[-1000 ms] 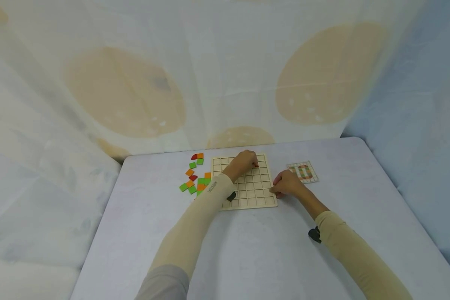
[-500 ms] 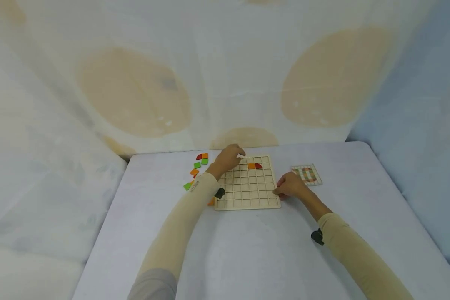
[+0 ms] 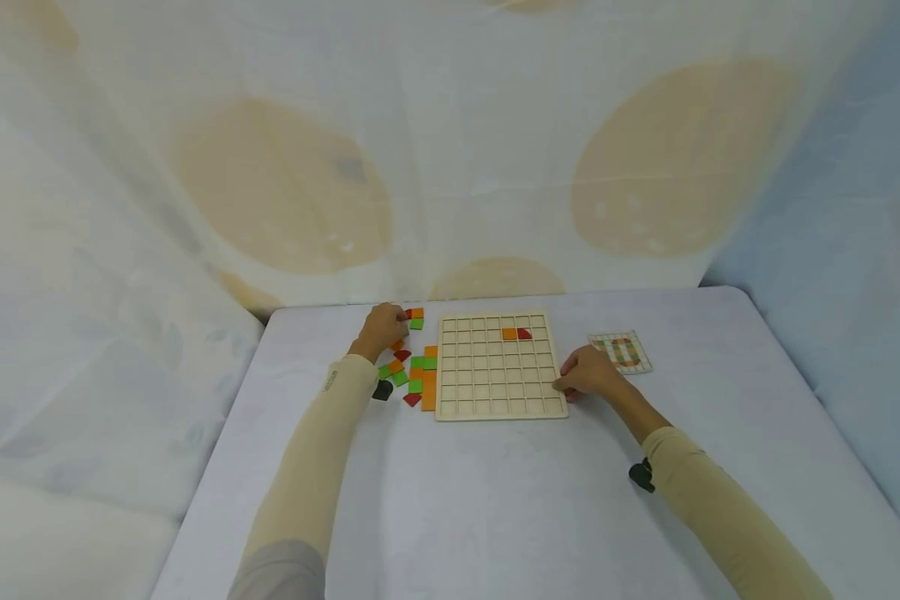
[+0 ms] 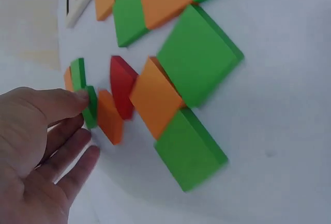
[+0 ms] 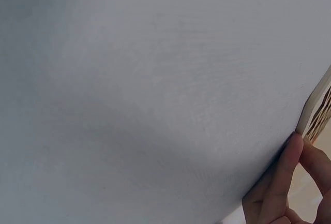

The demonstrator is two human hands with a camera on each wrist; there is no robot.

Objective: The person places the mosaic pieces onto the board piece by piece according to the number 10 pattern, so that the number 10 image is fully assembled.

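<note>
Fetching step, by my reading. Left hand [image 3: 381, 328] lay among loose tiles [image 3: 412, 373] left of the grid board [image 3: 499, 365], fingers relaxed, one fingertip touching a green tile [image 4: 89, 106]. Right hand [image 3: 589, 372] steadied the board's edge, fingers against it. Next: pinch one tile cleanly.

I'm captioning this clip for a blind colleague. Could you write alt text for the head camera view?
A person's left hand reaches into loose green, orange and red tiles left of a wooden grid board, while the right hand rests against the board's right edge. Two tiles, orange and red, sit in the board; a pattern card lies to its right on the pale table.
</note>
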